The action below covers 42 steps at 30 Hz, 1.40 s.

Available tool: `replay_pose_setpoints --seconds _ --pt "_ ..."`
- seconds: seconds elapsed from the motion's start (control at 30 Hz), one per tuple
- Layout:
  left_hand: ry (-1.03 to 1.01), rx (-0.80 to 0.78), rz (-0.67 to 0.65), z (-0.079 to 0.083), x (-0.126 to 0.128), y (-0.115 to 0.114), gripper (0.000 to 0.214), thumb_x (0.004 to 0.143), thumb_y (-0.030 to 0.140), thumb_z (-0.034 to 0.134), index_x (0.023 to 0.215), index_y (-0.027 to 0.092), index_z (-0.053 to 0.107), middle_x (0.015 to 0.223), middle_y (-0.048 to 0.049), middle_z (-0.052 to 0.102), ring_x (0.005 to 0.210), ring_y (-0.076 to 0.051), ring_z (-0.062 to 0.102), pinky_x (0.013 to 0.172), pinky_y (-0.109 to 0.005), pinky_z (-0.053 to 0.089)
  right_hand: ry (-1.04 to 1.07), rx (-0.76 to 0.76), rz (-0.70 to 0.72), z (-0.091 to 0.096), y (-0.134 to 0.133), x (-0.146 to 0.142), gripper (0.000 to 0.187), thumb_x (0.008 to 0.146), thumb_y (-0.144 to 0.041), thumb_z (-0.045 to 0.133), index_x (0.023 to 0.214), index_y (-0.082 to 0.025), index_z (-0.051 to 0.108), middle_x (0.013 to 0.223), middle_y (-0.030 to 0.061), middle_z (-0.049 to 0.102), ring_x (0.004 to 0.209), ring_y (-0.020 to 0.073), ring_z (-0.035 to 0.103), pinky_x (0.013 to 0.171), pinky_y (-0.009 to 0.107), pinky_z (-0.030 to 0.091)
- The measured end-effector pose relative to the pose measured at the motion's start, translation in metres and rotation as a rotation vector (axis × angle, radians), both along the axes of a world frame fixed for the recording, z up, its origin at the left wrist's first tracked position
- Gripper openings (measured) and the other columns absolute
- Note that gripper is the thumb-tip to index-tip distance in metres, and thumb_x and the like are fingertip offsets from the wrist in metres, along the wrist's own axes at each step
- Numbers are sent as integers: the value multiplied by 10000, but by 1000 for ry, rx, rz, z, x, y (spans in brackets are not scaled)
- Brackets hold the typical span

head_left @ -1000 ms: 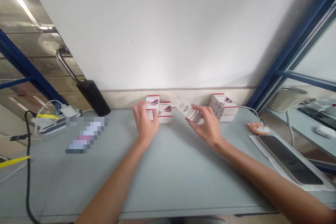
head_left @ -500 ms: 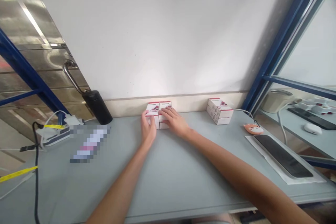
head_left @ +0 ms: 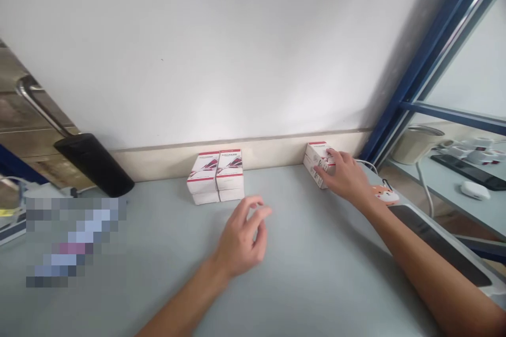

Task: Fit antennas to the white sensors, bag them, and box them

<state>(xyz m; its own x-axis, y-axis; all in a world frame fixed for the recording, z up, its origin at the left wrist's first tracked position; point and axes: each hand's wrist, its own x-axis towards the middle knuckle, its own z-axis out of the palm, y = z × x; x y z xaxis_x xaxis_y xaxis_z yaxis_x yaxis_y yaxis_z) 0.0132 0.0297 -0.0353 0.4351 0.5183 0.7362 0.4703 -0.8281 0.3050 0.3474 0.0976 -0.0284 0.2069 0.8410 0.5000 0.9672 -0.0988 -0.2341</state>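
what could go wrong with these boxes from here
The right hand is on a box stack near the wall, so a push might tip it. The right wrist passes close to an orange fox toy, which could get knocked. The left hand could bump the two narrow stacks.

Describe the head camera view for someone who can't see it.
A person's right hand rests on a stack of white-and-red boxes at the back of a grey table, while the empty left hand hovers nearer the middle. Two more stacks of matching boxes stand side by side by the wall.
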Motion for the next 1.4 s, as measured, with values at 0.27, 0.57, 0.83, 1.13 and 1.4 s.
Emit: replay_pose_setpoints --seconds 0.27,0.57,0.83,1.13,1.4 --pt "-206 -536 -38 -1 -3 6 148 1069 225 489 1165 274 591 1034 -40 643 902 -165 672 851 -325 552 297 265 313 17 -13 -30 579 959 -507 636 1465 -239 547 1458 154 640 1256 347 664 1041 492 548" --pt "-432 -789 -70 -6 2 6 704 954 632 656 1531 276 466 1396 -168 680 1280 -335 681 1031 -486 606 87 52 1084 23 -67 -96 674 986 -571 637 1552 -250 462 1551 176 570 1446 346 541 1145 526 513" --pt "-97 -303 160 -2 1 2 922 879 427 824 1633 360 296 1491 -122 606 1324 -308 642 1080 -474 566 302 117 1111 24 -65 -90 672 1036 -484 597 1620 -275 337 1565 154 559 1400 311 587 1125 517 538" --pt "99 125 208 6 -4 5 889 855 79 641 1652 300 314 1360 -134 606 1258 -316 606 1065 -477 508 211 192 1106 27 -73 -96 741 978 -435 710 1612 -268 365 1586 169 523 1432 316 560 1126 506 546" --pt "198 136 212 8 -7 6 972 801 3 566 1671 322 274 1370 -144 586 1269 -338 584 1069 -525 501 152 150 1100 24 -73 -99 740 971 -432 713 1612 -272 380 1548 157 570 1407 314 586 1111 489 570"
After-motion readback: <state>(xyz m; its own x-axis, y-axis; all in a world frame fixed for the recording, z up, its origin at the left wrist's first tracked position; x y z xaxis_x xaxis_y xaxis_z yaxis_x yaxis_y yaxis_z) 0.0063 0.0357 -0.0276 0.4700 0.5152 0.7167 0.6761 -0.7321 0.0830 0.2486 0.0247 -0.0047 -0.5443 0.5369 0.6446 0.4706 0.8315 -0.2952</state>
